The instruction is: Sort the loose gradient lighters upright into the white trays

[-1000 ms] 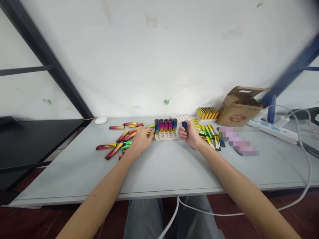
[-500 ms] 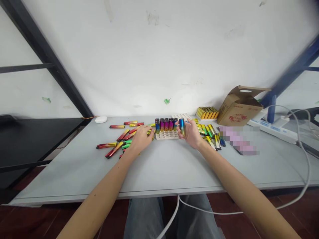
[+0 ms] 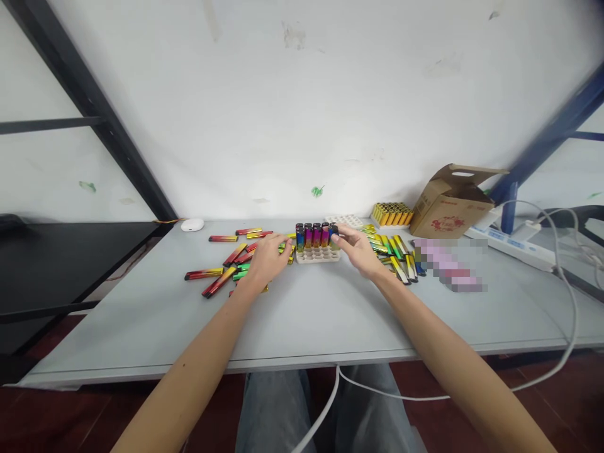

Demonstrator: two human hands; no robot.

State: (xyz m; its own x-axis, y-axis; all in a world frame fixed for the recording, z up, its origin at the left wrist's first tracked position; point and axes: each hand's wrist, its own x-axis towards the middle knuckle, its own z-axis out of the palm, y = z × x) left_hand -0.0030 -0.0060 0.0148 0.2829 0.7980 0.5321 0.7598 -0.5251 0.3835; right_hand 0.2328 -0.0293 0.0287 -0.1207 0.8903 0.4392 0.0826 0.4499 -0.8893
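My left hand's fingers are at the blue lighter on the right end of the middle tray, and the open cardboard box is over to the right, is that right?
Not quite: the head view shows the right hand at that blue lighter on the right end of the middle tray. The open cardboard box is indeed to the right.

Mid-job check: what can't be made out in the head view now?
All head view:
Right hand's grip on the blue lighter: fingers cover it.
Anything under the left hand: palm covers it.
Cardboard box's inside: its walls hide it.
Pink item's details: pixelated.
White cable's lower end: cut off by bottom edge.
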